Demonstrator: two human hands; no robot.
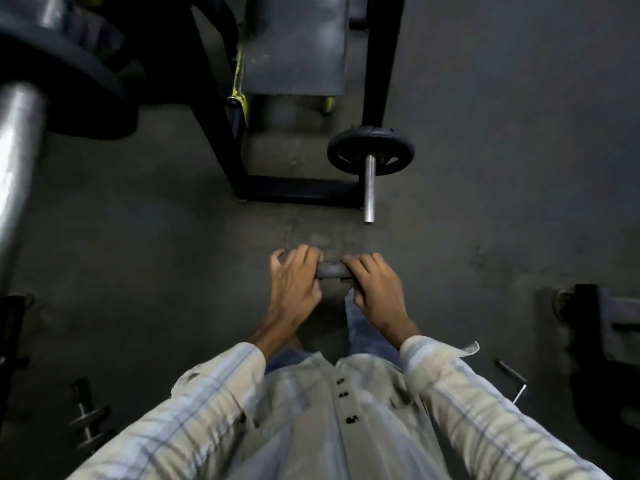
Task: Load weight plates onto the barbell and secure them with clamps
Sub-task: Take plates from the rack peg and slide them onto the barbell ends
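Hands meet low over the floor: left hand (pixel 294 282) and right hand (pixel 375 289) both curl fingers around a dark plate (pixel 333 270), seen edge-on. It looks heavy, rigid; gripping opposite rims seems safest. Barbell (pixel 369 188) lies ahead.

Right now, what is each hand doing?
Left hand: grips one side of a dark plate, fingers partly splayed.
Right hand: fingers curled over the plate's other side.

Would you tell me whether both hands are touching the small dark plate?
Touching: the head view shows the left hand and right hand gripping the small dark plate.
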